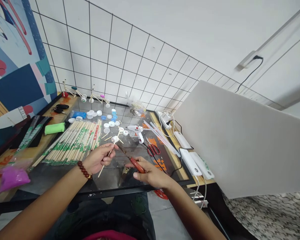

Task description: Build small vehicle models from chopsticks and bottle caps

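Observation:
My left hand (102, 156) pinches a thin wooden stick (101, 170), which slants up through the fingers. White bottle caps (115, 139) sit at the stick's upper end, just beyond the fingertips; whether they are all joined to it I cannot tell. In my right hand (150, 171) is a red-handled tool (137, 165) with a narrow dark metal shaft. Its tip points left, close to my left fingertips and the caps. A white glue gun (137, 130) lies on the table beyond both hands, and red-handled scissors (153, 150) rest to the right.
Wrapped chopsticks (70, 141) lie in a pile at the left, near a green packet (54, 128) and a purple packet (14, 176). Loose caps (99, 113) are scattered behind. Clear glue sticks (165, 140), power strips (190, 161) and cords occupy the right edge. A wire grid (110, 50) stands behind.

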The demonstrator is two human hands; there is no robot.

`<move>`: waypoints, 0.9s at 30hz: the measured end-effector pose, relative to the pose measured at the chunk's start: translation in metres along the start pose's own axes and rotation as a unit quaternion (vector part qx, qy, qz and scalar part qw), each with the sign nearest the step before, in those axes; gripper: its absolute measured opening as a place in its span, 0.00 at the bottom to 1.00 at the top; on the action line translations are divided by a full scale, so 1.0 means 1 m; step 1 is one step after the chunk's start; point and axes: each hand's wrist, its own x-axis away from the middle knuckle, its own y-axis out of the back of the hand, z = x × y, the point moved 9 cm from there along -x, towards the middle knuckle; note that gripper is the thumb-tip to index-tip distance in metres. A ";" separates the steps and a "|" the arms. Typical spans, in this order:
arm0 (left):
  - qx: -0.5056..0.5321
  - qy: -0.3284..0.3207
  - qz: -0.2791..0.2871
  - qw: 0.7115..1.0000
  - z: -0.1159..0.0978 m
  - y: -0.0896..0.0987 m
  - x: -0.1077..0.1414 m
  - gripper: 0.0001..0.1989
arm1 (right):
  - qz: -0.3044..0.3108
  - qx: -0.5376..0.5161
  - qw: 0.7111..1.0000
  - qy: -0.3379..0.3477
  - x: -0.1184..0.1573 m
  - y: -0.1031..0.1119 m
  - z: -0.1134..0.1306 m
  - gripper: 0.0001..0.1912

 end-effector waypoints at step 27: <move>-0.093 0.004 0.020 0.995 0.009 -0.009 0.002 0.17 | -0.007 0.126 0.991 0.047 0.005 0.001 0.021 0.10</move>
